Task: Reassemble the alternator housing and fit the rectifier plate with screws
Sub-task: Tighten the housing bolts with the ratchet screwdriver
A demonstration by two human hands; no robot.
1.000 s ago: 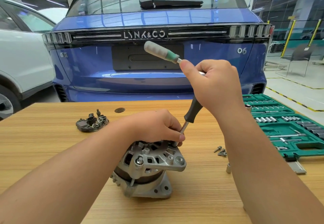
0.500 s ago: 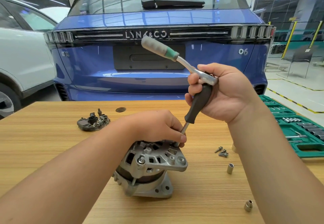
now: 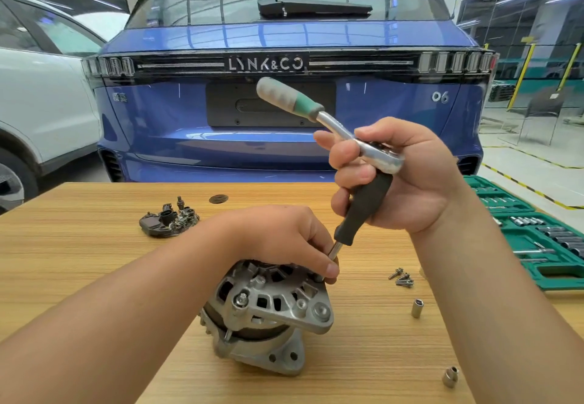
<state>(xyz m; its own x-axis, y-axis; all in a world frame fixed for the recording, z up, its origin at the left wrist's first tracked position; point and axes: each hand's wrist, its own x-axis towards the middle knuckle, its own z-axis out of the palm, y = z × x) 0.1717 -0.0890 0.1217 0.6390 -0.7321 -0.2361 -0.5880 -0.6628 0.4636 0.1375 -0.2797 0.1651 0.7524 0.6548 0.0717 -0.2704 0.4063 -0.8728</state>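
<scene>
Sockets come first: one small socket (image 3: 450, 376) lies on the bench (image 3: 79, 261) by the near right edge, and a second socket (image 3: 417, 308) stands a little farther back. The alternator (image 3: 268, 312) sits at the middle of the bench, tilted, its finned housing facing the camera. The left hand (image 3: 284, 239) rests on top of the housing, its grip closed with thumb and fingertips pinching the lower end of a metal shaft where it meets the housing; what lies under the tip is hidden. That shaft belongs to a black-handled driver (image 3: 363, 211), which leans up to the right. The right hand (image 3: 401, 179) has its grip clamped around the driver's handle and around the head of a ratchet (image 3: 319, 119) seated on its top end; the ratchet's green and grey handle points up and left. A small cluster of screws (image 3: 402, 278) lies on the bench right of the alternator, near the right forearm. At the right edge sits an open green toolcase (image 3: 537, 242) with rows of sockets. Farther back on the left, well apart from the alternator, lies the dark rectifier plate (image 3: 169, 220), with a round dark disc (image 3: 218, 198) just behind it. Beyond the bench stands a blue car (image 3: 284, 34), tail toward the camera, and a white car (image 3: 41, 94) at left.
</scene>
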